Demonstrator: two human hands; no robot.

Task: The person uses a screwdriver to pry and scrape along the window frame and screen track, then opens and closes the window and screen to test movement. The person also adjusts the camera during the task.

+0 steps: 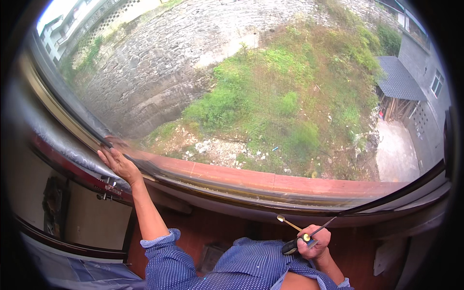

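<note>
My left hand [119, 166] reaches up to the window frame [67, 118] on the left. Its fingers are stretched out and lie against the frame and the dark strip [96, 137] along the glass. Low on the right, in front of my body, my right hand [316, 241] is closed around a screwdriver [290, 247] with a black and yellow handle. Its dark shaft slants up to the right. A thin yellowish stick [291, 224] with a pale, blob-like tip also juts from this hand, toward the upper left.
A wide window pane [270, 121] fills the view ahead; outside are a stone wall [159, 63] and a weedy slope. A reddish sill [232, 170] runs beyond the glass. At left, below the frame, stands a dark red edge with metal fittings [110, 187]. Reddish flooring [193, 227] lies below.
</note>
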